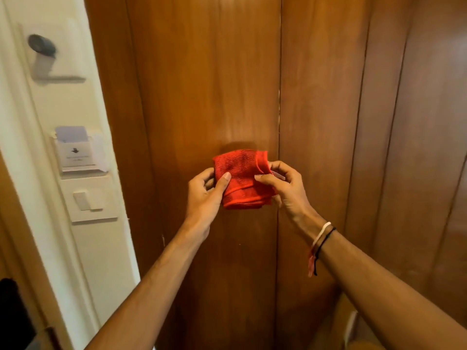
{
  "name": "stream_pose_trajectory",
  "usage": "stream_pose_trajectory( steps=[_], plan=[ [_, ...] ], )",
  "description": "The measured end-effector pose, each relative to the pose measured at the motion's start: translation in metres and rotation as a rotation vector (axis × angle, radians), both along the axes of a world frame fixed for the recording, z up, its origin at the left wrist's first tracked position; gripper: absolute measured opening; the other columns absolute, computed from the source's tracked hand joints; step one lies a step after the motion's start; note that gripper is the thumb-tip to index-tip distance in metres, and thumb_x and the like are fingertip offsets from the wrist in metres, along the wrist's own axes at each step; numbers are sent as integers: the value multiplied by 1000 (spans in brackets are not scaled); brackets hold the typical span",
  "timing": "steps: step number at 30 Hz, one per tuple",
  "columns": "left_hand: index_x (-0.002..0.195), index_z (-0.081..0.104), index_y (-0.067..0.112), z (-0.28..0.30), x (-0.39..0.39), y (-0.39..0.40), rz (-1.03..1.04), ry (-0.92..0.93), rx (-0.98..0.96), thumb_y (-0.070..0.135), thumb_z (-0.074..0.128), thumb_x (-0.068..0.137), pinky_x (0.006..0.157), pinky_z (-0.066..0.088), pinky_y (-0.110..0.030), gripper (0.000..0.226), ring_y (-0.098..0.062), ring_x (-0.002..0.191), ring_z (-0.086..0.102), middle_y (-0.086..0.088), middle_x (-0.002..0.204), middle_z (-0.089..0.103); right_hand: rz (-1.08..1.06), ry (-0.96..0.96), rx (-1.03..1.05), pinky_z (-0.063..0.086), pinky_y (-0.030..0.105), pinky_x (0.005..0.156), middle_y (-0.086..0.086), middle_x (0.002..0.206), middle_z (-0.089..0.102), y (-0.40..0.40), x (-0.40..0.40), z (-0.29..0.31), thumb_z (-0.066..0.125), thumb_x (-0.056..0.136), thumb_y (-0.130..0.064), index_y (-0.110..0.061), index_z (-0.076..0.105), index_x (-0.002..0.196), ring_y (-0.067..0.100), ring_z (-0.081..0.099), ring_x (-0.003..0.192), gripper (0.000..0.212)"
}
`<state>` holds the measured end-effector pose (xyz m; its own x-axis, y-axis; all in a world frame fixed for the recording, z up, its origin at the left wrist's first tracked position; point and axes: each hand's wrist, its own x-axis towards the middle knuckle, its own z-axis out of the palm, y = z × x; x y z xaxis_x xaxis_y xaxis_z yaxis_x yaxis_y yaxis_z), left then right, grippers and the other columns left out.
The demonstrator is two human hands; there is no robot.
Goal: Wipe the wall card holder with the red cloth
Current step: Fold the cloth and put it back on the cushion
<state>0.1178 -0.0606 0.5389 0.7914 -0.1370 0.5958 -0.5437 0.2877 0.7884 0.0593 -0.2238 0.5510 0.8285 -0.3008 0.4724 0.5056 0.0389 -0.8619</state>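
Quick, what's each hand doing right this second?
Left hand: closed on the left edge of the folded red cloth.
Right hand: closed on the cloth's right edge, in front of the wooden panel.

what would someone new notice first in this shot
The red cloth, folded small, sits mid-frame against the wooden panels, pinched between the left hand and the right hand. Off to the left, on the white wall, is the card holder with a card standing in its slot, not yet touched.
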Motion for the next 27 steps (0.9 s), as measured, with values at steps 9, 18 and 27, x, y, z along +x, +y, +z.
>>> stream_pose_trajectory(
  steps=[9,18,27],
  plan=[
    [120,63,9,-79,5,-15,-42,146,186,14,59,96,81,58,-18,25,-9,101,71,-3,111,72,78,292,18,55,43,85,16,104,70,-43,9,-77,70,78,21,-9,55,124,26,71,93,57],
    [95,73,12,-257,-12,-10,60,499,501,24,73,85,72,53,-36,16,-16,75,65,-4,81,72,133,785,58,59,31,71,18,98,71,-48,10,-268,60,78,19,9,69,116,24,68,81,40],
    [112,52,21,-463,-78,1,34,1042,702,16,66,90,69,60,-33,27,-20,97,64,-3,113,59,-31,1285,164,52,59,107,27,134,64,-26,-50,-482,77,83,6,3,54,137,45,63,125,58]
  ],
)
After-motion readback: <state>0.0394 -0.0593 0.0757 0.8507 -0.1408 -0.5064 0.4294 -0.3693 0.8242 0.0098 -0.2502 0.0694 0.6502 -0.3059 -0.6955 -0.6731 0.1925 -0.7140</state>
